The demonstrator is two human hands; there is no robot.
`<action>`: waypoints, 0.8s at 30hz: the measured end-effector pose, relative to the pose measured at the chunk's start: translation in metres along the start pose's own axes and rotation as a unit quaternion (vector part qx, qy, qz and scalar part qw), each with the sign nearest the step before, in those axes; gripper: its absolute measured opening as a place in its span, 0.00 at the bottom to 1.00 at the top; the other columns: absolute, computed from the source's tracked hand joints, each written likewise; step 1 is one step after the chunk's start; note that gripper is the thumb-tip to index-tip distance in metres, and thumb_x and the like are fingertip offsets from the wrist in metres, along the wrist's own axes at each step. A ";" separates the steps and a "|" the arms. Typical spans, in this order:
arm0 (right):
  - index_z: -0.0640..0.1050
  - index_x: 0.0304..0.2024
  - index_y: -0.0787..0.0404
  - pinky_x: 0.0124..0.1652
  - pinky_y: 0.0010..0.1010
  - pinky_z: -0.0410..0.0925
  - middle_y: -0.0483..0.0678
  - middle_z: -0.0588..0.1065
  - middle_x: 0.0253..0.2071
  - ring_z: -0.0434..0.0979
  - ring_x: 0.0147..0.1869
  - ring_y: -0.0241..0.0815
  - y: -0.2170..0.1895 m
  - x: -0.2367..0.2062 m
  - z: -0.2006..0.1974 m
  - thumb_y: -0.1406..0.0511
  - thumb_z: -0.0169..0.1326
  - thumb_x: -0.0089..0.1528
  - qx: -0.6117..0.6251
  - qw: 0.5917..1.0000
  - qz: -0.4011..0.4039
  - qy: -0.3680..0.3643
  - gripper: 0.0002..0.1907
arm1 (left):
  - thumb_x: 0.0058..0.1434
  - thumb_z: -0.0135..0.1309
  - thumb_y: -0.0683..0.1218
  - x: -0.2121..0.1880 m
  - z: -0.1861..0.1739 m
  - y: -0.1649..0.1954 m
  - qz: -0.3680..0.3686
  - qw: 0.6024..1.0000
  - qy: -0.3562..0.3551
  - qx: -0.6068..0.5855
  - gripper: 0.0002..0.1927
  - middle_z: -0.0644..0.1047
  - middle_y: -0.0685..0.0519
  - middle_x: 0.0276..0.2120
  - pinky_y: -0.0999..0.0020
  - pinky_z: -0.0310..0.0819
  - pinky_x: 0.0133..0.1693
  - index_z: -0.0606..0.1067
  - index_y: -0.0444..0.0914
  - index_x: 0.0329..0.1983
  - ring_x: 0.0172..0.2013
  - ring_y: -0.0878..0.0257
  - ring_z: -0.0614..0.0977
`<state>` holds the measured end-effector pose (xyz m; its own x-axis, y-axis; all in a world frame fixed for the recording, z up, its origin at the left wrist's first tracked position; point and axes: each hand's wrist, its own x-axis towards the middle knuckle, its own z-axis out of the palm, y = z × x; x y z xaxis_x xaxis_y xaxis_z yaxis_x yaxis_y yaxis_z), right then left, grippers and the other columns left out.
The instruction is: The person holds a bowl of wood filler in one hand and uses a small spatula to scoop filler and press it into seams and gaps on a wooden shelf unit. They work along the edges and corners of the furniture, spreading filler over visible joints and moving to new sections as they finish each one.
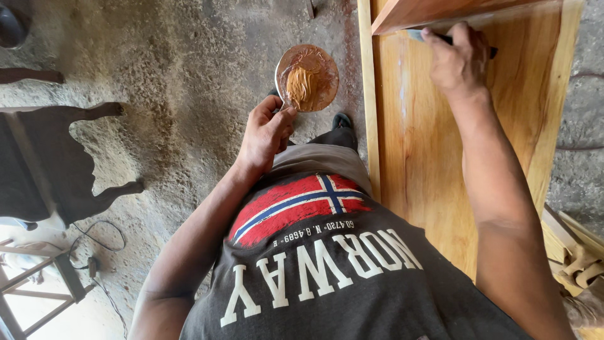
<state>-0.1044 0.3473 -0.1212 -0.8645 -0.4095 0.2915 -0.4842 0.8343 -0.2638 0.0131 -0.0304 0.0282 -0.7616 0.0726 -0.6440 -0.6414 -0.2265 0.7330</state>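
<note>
Seen from the head camera looking straight down the person's front, the left hand [265, 133] sits just left of centre, fingers curled tight and thumb pressed over the rim of a round metal dish [307, 78]. The dish juts out from the hand toward 1 o'clock, held level above the rough concrete floor [189, 69], and a lump of tan wood filler [300, 87] lies heaped on its lower left part, the rest of the dish smeared reddish brown.

The right hand [458, 60] is up at 1 o'clock of the frame, well apart from the left. Its fingers are folded closed around a putty knife [448, 39]; only a pale bit of blade shows to the left of the fingertips and a dark end of the handle to the right of the knuckles. The blade meets the varnished wooden panel [421, 164] right under a reddish wooden rail [440, 9] that crosses the panel's top edge. The panel runs from 12 down to 5 o'clock, with a pale strip along its left edge.

Below the hands hangs a dark printed T-shirt [327, 277]. At 9 o'clock stands dark carved furniture [56, 157]; at 7 o'clock a cable [104, 252] trails over the floor; at 4 o'clock lie pale wood offcuts [576, 258]
</note>
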 end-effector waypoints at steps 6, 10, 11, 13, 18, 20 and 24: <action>0.84 0.57 0.53 0.51 0.41 0.64 0.49 0.69 0.39 0.70 0.46 0.46 -0.019 -0.008 -0.001 0.67 0.58 0.69 -0.069 0.997 -0.028 0.021 0.15 | 0.68 0.52 0.45 0.002 -0.002 -0.002 -0.003 1.000 -0.002 -0.005 0.07 0.62 0.62 0.18 0.75 0.46 0.16 0.68 0.38 0.41 0.15 0.75 0.57; 0.85 0.60 0.51 0.49 0.38 0.62 0.47 0.69 0.38 0.68 0.45 0.43 -0.026 0.002 0.017 0.69 0.55 0.75 -0.064 0.996 -0.064 0.007 0.14 | 0.68 0.53 0.45 0.002 -0.002 -0.003 -0.005 1.000 -0.011 0.002 0.07 0.62 0.63 0.19 0.75 0.47 0.17 0.68 0.38 0.40 0.16 0.75 0.58; 0.84 0.60 0.50 0.50 0.38 0.62 0.47 0.69 0.39 0.68 0.44 0.43 -0.025 0.005 0.020 0.69 0.54 0.75 -0.067 0.995 -0.070 0.008 0.14 | 0.68 0.53 0.45 0.002 -0.002 -0.003 -0.004 1.000 -0.014 0.001 0.07 0.62 0.62 0.19 0.75 0.47 0.17 0.68 0.38 0.40 0.16 0.75 0.57; 0.84 0.59 0.48 0.52 0.39 0.64 0.47 0.70 0.39 0.69 0.44 0.43 -0.023 0.013 0.022 0.68 0.52 0.76 -0.073 0.994 -0.084 0.010 0.14 | 0.68 0.53 0.46 0.001 -0.001 -0.003 -0.001 1.000 -0.018 -0.001 0.07 0.61 0.62 0.18 0.75 0.46 0.17 0.68 0.38 0.40 0.16 0.75 0.57; 0.85 0.55 0.47 0.53 0.43 0.64 0.49 0.70 0.40 0.71 0.46 0.47 -0.015 0.021 0.013 0.66 0.52 0.76 -0.018 0.996 -0.081 0.038 0.13 | 0.67 0.53 0.46 0.001 0.000 -0.001 -0.011 1.000 -0.003 0.009 0.07 0.63 0.62 0.19 0.75 0.47 0.17 0.68 0.38 0.40 0.16 0.75 0.58; 0.85 0.54 0.47 0.52 0.43 0.64 0.50 0.70 0.40 0.71 0.46 0.48 -0.013 0.018 0.005 0.66 0.51 0.75 -0.020 0.997 -0.066 0.034 0.13 | 0.67 0.53 0.46 0.001 -0.001 -0.001 -0.010 1.000 -0.004 0.009 0.07 0.63 0.62 0.19 0.76 0.47 0.16 0.68 0.38 0.40 0.15 0.75 0.57; 0.85 0.55 0.51 0.51 0.42 0.64 0.50 0.68 0.38 0.70 0.46 0.48 -0.016 0.005 -0.007 0.67 0.49 0.73 -0.065 0.997 -0.030 0.017 0.15 | 0.68 0.53 0.46 0.000 -0.003 -0.002 -0.003 1.000 0.005 0.017 0.08 0.63 0.62 0.19 0.75 0.49 0.17 0.69 0.38 0.40 0.16 0.75 0.58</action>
<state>-0.0997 0.3345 -0.1088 -0.8281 -0.4490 0.3357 -0.5112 0.8505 -0.1235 0.0141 -0.0328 0.0262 -0.7568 0.0636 -0.6506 -0.6489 -0.1935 0.7359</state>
